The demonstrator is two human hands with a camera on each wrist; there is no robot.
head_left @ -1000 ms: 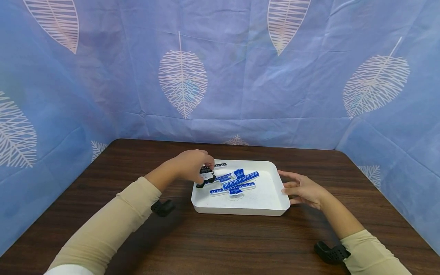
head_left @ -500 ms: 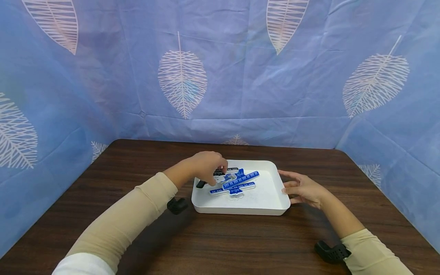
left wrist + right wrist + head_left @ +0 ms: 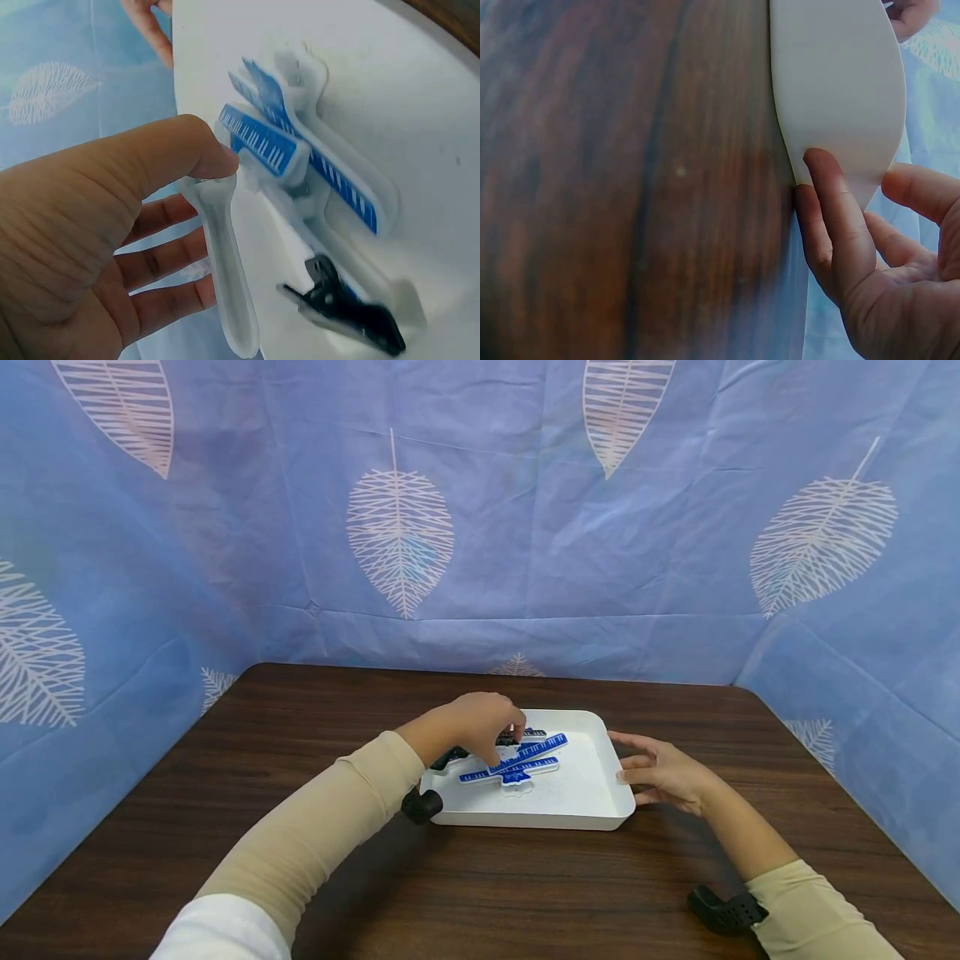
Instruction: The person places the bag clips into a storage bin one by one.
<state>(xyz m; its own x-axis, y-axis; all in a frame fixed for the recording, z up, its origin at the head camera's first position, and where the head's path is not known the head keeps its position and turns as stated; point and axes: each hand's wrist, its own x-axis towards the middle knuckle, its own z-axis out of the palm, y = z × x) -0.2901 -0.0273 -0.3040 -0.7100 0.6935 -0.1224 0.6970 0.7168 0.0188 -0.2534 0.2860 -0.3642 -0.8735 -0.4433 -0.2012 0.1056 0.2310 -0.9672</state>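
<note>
My left hand [image 3: 480, 725] is over the left half of a shallow white tray [image 3: 585, 789], pinching a black-and-white piano-key clip between thumb and fingers. In the left wrist view the clip [image 3: 229, 277] shows its white underside, hanging lengthwise past the fingertips. Just beyond the thumb lie several blue-and-white piano-key clips [image 3: 262, 146], crossed over one another in the tray. A black clip [image 3: 341, 307] rests near them, partly covered by my hand in the head view. At the tray's right end, my right hand [image 3: 663, 772] touches the rim and outer wall with spread fingers.
The tray stands on a dark brown wooden table [image 3: 525, 893]. Blue cloth [image 3: 487, 527] with white leaf prints hangs behind the table and on both sides. Bare white floor shows in the tray's right half.
My left hand has moved rightward across the tray with the black-and-white clip, now covering part of the blue clips. The right hand and the tray stay where they were.
</note>
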